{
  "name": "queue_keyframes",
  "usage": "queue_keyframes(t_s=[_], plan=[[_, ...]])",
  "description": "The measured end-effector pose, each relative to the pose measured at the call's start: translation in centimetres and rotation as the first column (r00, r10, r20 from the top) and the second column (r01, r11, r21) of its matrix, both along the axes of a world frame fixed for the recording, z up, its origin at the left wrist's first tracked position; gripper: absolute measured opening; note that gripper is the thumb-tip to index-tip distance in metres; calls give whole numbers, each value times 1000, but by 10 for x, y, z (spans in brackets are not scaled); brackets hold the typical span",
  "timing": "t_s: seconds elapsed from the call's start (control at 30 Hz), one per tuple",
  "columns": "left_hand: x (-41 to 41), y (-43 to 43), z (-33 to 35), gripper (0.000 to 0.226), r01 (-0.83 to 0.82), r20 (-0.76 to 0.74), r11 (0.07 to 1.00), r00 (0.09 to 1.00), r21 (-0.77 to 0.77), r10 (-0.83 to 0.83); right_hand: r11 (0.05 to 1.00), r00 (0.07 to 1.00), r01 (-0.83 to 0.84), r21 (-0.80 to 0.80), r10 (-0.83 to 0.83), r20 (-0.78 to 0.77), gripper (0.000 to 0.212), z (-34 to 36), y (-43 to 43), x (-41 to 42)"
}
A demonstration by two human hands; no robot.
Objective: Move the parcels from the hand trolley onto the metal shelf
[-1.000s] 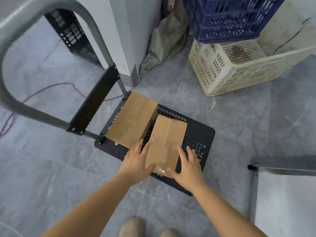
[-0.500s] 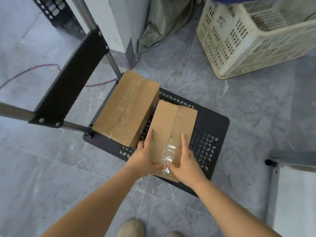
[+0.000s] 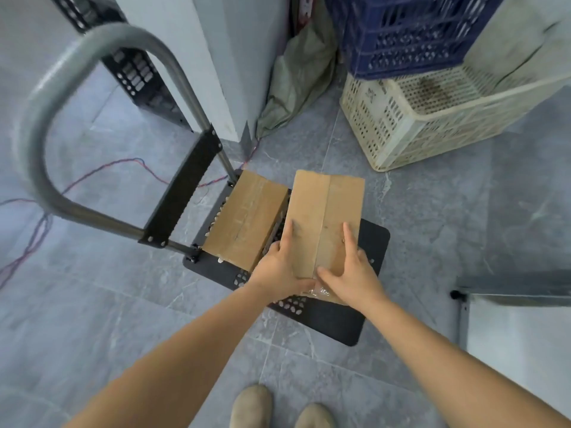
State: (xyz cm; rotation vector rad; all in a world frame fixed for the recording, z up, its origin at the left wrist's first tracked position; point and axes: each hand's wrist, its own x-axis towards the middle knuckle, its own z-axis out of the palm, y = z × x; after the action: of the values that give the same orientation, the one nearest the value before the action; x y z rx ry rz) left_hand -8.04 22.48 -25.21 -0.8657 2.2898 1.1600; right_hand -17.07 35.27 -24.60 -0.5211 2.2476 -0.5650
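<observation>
Parcels: 2 brown taped cartons. Held parcel (image 3: 324,217): gripped at its near end by left hand (image 3: 278,267) and right hand (image 3: 352,273), thumbs on top; it appears raised off the deck, though contact underneath is hidden. Second parcel (image 3: 247,220): lying on hand trolley (image 3: 333,319), just beside the handle upright. Cream crate (image 3: 432,118): on the floor beyond, blue crate (image 3: 401,35) stacked in it.

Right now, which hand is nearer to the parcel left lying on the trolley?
Left. The left hand grips the lifted parcel right beside the lying parcel; the right hand holds its far side.
</observation>
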Motion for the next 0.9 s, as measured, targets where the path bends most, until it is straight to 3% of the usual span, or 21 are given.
queue_keyframes(t_s=[0.47,0.63,0.9], plan=[[-37,-4,263,125,104,-142,977,981,-187,-131,986,984,39,-160,-65,-164,104,257,7,-22],[-39,6,343,128,201,-199,932,943,-303,-268,971,961,82,-225,-137,-242,108,328,25,-15],[-38,33,449,139,219,-347,930,882,-296,-319,951,907,121,-284,-222,-358,109,437,61,-4]])
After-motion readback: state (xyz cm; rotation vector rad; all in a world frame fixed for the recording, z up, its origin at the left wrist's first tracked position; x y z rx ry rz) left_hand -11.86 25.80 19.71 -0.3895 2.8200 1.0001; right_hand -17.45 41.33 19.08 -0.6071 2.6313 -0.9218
